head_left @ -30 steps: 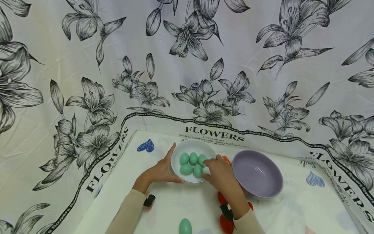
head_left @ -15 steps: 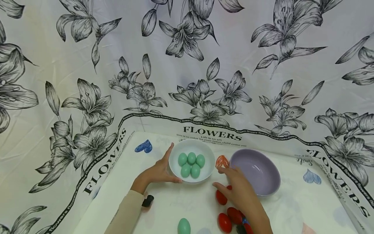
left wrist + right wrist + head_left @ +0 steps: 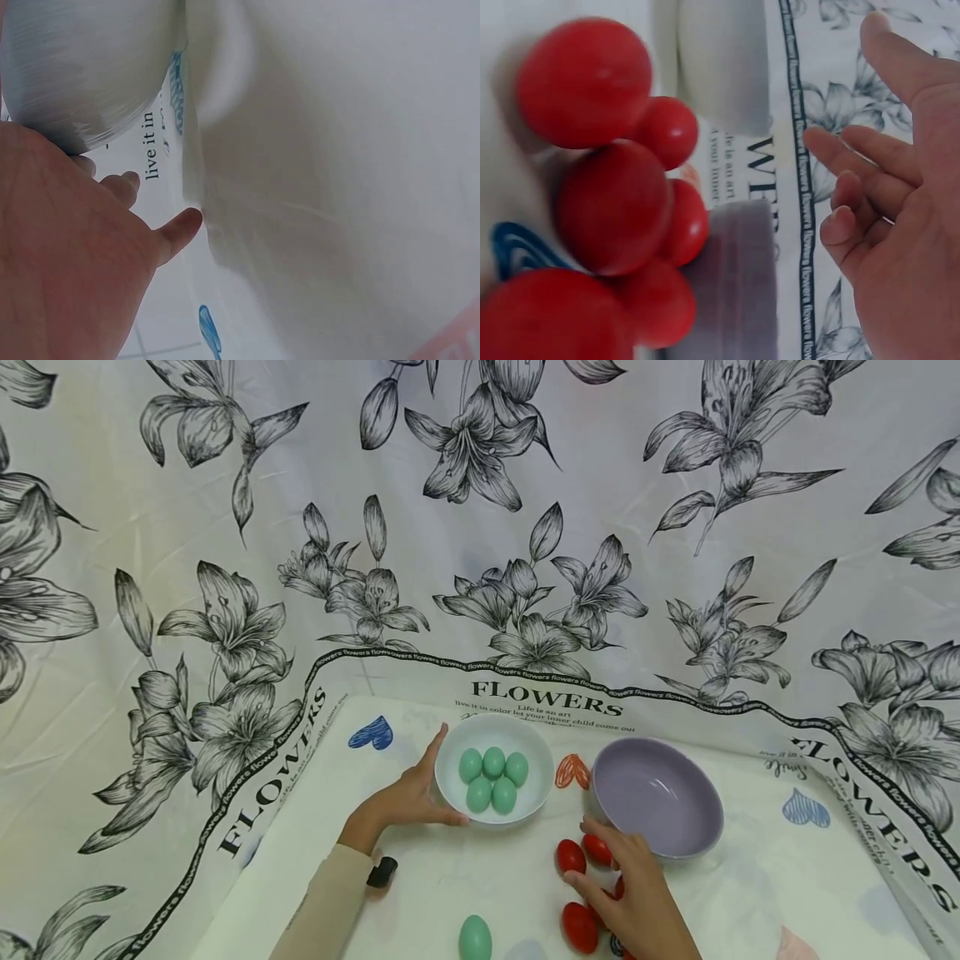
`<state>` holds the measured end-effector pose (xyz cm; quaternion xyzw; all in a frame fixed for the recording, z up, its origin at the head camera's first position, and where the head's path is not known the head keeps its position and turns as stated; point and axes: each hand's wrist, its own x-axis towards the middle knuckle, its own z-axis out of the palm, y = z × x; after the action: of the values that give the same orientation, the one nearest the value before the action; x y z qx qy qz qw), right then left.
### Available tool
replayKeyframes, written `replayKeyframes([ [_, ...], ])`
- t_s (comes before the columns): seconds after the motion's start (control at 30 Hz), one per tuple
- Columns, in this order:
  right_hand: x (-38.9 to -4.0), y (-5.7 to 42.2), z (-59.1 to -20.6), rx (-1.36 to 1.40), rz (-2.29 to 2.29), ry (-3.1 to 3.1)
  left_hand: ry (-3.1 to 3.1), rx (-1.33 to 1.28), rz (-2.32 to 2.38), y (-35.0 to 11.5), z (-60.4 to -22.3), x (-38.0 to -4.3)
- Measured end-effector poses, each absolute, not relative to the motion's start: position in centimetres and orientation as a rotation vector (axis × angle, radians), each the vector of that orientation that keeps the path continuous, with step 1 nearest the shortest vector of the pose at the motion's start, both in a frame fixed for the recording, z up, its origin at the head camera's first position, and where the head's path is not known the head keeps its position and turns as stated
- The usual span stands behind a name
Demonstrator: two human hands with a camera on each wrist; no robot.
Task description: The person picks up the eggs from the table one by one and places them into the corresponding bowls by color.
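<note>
My left hand [image 3: 408, 797] rests against the left side of a white bowl [image 3: 540, 793], thumb and fingers spread along its wall. In the left wrist view the bowl [image 3: 90, 67] sits just above the fingers. Several green eggs [image 3: 480, 793] lie grouped inside it. Over a cluster of red eggs [image 3: 570, 857] hovers my right hand [image 3: 633, 885], fingers loosely extended with nothing between them; it hides part of the cluster. The right wrist view shows the hand [image 3: 900, 180] apart from the red eggs [image 3: 615, 206].
A purple bowl [image 3: 656, 797] stands right of the white one, just beyond the red eggs. One green egg [image 3: 476, 937] lies alone near the front. A floral-printed cloth [image 3: 487, 568] hangs behind and around the table [image 3: 420, 893].
My right hand has let go of a green egg in the white bowl, where the eggs have shifted, and moved right and toward me over the red eggs. My left hand stays at the bowl.
</note>
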<state>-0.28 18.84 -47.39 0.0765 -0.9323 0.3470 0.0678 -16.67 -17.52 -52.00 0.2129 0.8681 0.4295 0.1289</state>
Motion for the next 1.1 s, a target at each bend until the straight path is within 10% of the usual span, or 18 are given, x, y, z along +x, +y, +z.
replayKeyframes([
  [1.1, 0.8, 11.1, -51.7, 1.026, 0.915, -3.275, 2.53, 0.616, 1.242, -17.3, -51.8, -16.5],
])
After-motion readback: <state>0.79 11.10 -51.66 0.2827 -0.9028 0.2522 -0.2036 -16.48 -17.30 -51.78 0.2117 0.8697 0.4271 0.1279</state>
